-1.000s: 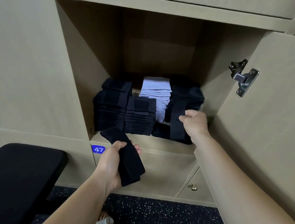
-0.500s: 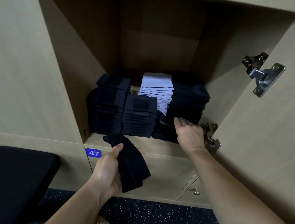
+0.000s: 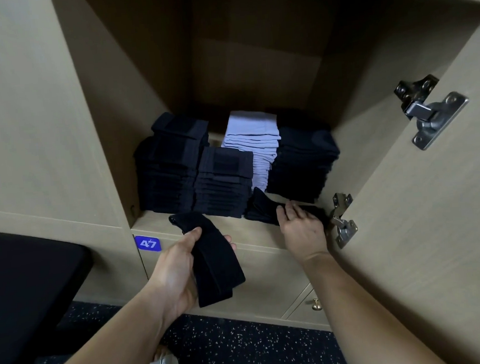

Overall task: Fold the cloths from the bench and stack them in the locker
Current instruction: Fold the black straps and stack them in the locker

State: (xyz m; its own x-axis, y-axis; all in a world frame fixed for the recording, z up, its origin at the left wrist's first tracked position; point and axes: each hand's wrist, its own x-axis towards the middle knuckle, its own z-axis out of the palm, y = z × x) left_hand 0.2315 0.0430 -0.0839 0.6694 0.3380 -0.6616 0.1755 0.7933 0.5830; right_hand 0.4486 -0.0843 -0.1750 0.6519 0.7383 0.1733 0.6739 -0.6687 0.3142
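The open locker (image 3: 162, 225) holds several stacks of folded cloths: dark stacks at left (image 3: 171, 164), front middle (image 3: 224, 180) and right (image 3: 303, 162), and a light blue stack (image 3: 254, 140) behind. My left hand (image 3: 179, 267) grips a folded black cloth (image 3: 213, 261) just in front of the locker's lower edge. Palm down with fingers straight, my right hand (image 3: 300, 228) rests on a low pile of black cloth (image 3: 264, 211) at the front right of the shelf.
The locker door (image 3: 426, 224) stands open at right with two metal hinges (image 3: 428, 112). A black padded bench (image 3: 25, 285) sits at left. A blue tag reading 47 (image 3: 148, 243) marks the panel below. A small drawer knob (image 3: 316, 305) is lower right, above the speckled floor.
My right hand let go of the black cloth it held up and lowered it flat onto the front right pile. The left hand kept its cloth and rose slightly toward the shelf.
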